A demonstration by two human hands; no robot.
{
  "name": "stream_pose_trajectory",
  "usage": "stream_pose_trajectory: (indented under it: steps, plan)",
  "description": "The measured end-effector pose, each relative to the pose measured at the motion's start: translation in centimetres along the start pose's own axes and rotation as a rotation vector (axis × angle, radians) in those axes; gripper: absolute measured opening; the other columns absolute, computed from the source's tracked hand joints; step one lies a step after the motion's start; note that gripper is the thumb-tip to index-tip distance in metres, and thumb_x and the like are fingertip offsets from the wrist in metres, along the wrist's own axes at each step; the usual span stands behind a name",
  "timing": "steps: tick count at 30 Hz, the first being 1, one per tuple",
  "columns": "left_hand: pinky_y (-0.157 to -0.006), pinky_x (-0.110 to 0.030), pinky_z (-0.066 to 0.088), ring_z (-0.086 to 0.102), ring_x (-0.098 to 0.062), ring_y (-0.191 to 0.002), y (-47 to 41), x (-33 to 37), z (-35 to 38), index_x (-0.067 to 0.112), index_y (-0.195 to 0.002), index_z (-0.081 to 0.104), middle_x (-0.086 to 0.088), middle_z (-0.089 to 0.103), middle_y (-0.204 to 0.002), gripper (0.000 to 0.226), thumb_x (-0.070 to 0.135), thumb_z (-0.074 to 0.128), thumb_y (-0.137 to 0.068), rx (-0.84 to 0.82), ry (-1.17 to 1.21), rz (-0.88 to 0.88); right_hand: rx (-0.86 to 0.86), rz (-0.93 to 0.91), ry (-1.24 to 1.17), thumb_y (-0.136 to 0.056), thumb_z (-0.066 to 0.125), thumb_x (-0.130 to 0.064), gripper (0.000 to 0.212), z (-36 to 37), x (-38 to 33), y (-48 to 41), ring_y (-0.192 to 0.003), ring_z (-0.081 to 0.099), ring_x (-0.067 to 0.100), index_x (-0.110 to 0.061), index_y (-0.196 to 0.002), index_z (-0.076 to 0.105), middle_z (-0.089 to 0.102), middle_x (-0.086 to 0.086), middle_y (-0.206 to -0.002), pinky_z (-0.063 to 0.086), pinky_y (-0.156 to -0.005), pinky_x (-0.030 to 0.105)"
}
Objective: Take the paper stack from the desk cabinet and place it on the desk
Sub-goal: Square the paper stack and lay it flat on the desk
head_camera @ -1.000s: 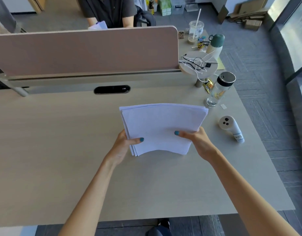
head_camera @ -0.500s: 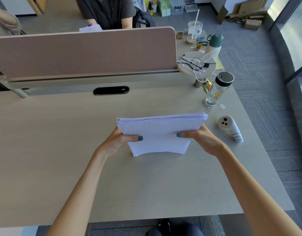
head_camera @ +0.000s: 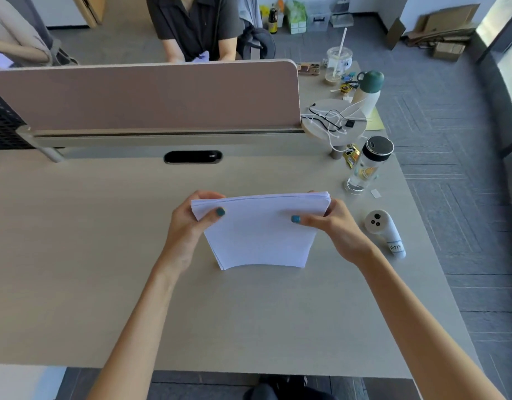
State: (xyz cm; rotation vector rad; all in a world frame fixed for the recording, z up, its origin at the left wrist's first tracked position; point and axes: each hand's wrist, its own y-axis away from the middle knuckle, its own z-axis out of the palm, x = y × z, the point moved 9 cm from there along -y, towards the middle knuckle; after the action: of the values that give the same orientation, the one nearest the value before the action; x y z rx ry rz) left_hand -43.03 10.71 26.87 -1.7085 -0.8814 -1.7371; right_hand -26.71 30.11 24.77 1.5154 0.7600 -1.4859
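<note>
While both thumbs press flat on the near face of the paper stack (head_camera: 260,235), the remaining fingers curl behind its top corners, so each hand pinches the sheets between thumb and fingers. The left hand (head_camera: 188,226) clamps the upper left corner and the right hand (head_camera: 332,226) clamps the upper right corner, with the wrists and bare forearms running back toward the camera. The stack stands on edge near the middle of the desk (head_camera: 76,269), its bottom edge at or on the desktop and its top edge leaning away from the camera toward the pink divider panel (head_camera: 145,96). Its top edge runs left to right, parallel to the divider, and the broad white face is turned toward the wearer; the sheets fan slightly at the left side. To the right, well apart from the paper, lie a white handheld device (head_camera: 384,232) and a clear bottle (head_camera: 367,166) with a black cap.
</note>
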Motion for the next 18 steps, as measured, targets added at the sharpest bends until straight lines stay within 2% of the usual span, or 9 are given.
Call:
stream_pose_trajectory:
  steps: [3, 6, 10, 13, 16, 18]
  plan:
    - [-0.078, -0.039, 0.036, 0.052, -0.02, -0.085, 1.0, 0.7, -0.2, 0.022, -0.088, 0.063, -0.006, 0.059, -0.091, 0.046, 0.066, 0.059, -0.076, 0.109, 0.019, 0.045, 0.029, -0.041, 0.0, -0.071, 0.075, -0.013, 0.025, 0.6, -0.7, 0.2, -0.082, 0.06, 0.02, -0.004, -0.093, 0.069, 0.065, 0.007, -0.09, 0.042, -0.072, 0.033]
    - [-0.079, -0.038, 0.036, 0.053, -0.02, -0.085, 1.8, 1.2, 0.1, 0.015, -0.085, 0.06, -0.005, 0.059, -0.089, 0.043, 0.056, 0.047, -0.086, 0.181, 0.043, 0.038, 0.049, -0.058, 0.037, -0.07, 0.073, -0.015, 0.022, 1.4, -1.2, 0.3, -0.074, 0.055, 0.018, -0.003, -0.085, 0.064, 0.063, 0.005, -0.084, 0.04, -0.061, 0.026]
    - [-0.075, -0.036, 0.034, 0.049, -0.019, -0.08, 2.1, 1.2, 0.0, 0.004, -0.08, 0.053, -0.003, 0.056, -0.08, 0.034, 0.035, 0.044, -0.091, 0.245, 0.039, 0.025, 0.061, -0.069, 0.023, -0.071, 0.075, -0.017, 0.024, 1.3, -1.5, 0.6, -0.075, 0.056, 0.019, -0.001, -0.084, 0.063, 0.063, 0.005, -0.083, 0.04, -0.062, 0.028]
    - [-0.076, -0.037, 0.033, 0.049, -0.02, -0.08, 2.1, 1.1, 0.1, 0.004, -0.076, 0.05, -0.004, 0.054, -0.08, 0.031, 0.031, 0.042, -0.089, 0.23, 0.016, 0.01, 0.051, -0.084, 0.021, -0.067, 0.077, -0.025, 0.032, 1.1, -2.2, 0.7, -0.075, 0.055, 0.018, -0.002, -0.084, 0.063, 0.063, 0.005, -0.083, 0.04, -0.063, 0.027]
    - [-0.076, -0.037, 0.033, 0.05, -0.02, -0.081, 1.9, 1.1, 0.3, 0.012, -0.07, 0.046, 0.0, 0.055, -0.08, 0.03, 0.034, 0.042, -0.09, 0.178, 0.014, 0.007, -0.006, -0.064, 0.08, -0.069, 0.073, -0.015, 0.025, 1.3, -2.2, 0.6, -0.074, 0.057, 0.015, -0.001, -0.089, 0.067, 0.066, 0.007, -0.084, 0.042, -0.061, 0.021]
    - [-0.077, -0.034, 0.035, 0.052, -0.019, -0.084, 1.7, 1.0, 0.8, 0.021, -0.074, 0.048, 0.006, 0.058, -0.083, 0.024, 0.04, 0.051, -0.087, 0.072, 0.056, 0.009, -0.065, -0.03, 0.09, -0.07, 0.07, -0.009, 0.027, 1.6, -1.7, 0.4, -0.076, 0.061, 0.015, -0.002, -0.096, 0.069, 0.069, 0.008, -0.089, 0.046, -0.062, 0.019]
